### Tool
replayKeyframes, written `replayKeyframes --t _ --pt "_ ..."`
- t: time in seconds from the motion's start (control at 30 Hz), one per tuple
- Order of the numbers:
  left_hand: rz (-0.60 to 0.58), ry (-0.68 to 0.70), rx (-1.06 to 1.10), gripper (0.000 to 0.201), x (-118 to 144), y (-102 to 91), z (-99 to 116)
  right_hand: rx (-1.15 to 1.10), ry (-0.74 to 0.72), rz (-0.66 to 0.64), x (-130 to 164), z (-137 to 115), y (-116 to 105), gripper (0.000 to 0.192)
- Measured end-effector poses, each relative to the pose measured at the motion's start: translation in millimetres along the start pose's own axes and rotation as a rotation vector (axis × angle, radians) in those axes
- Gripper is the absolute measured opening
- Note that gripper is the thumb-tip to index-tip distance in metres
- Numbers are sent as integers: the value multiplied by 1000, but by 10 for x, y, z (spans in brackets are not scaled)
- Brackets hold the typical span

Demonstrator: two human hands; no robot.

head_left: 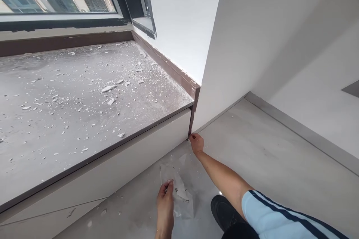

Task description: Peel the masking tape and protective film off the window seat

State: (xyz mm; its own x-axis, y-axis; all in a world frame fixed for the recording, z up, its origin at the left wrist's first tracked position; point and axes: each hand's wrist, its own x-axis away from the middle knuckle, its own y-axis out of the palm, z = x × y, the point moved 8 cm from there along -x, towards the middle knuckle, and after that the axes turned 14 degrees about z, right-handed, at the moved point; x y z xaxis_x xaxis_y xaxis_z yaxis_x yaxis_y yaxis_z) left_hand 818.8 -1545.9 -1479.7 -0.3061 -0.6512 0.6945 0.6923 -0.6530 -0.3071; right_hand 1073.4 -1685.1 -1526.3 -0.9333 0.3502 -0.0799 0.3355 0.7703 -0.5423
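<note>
My left hand is closed in a pinch at the left edge of a clear plastic bag, which spreads out to its right over the floor. Small dark marks or bits show on the bag; which they are, I cannot tell. Further forward, my right hand has its fingers pinched together at the foot of the brown trim, where the trim meets the floor. Anything between those fingertips is hidden or too small to make out.
Left of my hands runs a low window ledge strewn with white flakes and dust, above a pale front panel. White walls meet at the right, with a grey baseboard. My dark shoe stands near my right forearm.
</note>
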Motion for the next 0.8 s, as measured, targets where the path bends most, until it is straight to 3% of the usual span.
replayKeyframes --t 0.3,0.6,0.8 --pt "-29 -28 4 44 -35 10 -99 -26 74 70 -1 35 35 13" --pt "-23 -13 -2 39 32 7 28 -130 69 43 75 97 30 23" --pt "-20 -1 19 42 -5 -46 -46 -71 62 71 58 41 13 21"
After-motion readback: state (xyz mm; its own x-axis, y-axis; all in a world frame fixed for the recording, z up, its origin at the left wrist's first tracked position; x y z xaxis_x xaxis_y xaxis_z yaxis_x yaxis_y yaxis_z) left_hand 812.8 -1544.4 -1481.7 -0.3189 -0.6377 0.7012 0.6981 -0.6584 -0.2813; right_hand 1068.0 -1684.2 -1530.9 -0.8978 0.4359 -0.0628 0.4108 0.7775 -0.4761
